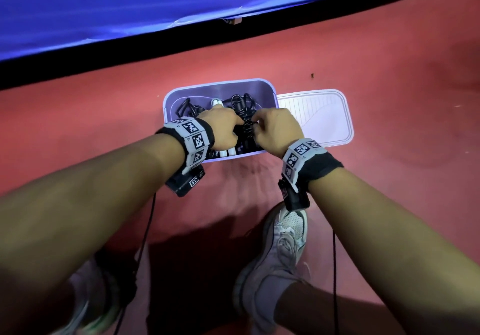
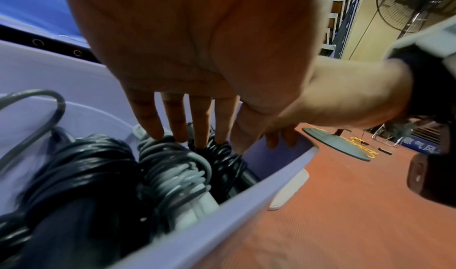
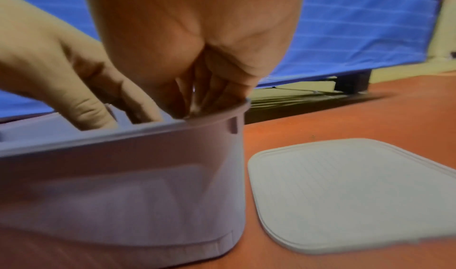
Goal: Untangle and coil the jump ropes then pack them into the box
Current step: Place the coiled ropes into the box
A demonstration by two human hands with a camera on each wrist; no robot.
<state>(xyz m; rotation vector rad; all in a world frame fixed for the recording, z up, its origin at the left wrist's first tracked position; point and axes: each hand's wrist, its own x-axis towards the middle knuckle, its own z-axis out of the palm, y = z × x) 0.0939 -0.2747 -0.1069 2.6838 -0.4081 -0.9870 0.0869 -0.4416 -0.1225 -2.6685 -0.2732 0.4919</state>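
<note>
1. Box [image 1: 181, 93]: lilac plastic, smooth, faint sheen on the inner wall.
2. Lid [image 3: 345, 191]: pale plastic, matt, fine ribbed lines across the top.
3. Jump ropes [image 2: 81, 167]: black and grey cords, glossy, rubbery-looking; white plastic handles.
4. Floor [image 1: 389, 61]: red, matt, finely textured.
5. Wrist bands [image 1: 315, 169]: black cloth, printed marker tiles.
6. Blue sheet [image 1: 130, 2]: creased, slight shine.

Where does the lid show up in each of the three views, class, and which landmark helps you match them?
Head: the lid lies flat on the red floor, touching the box's right side, centre-right.
Left wrist: only a white edge shows past the box wall, centre-right.
Right wrist: the lid fills the lower right, beside the box.
Shared landmark: the box.
</note>
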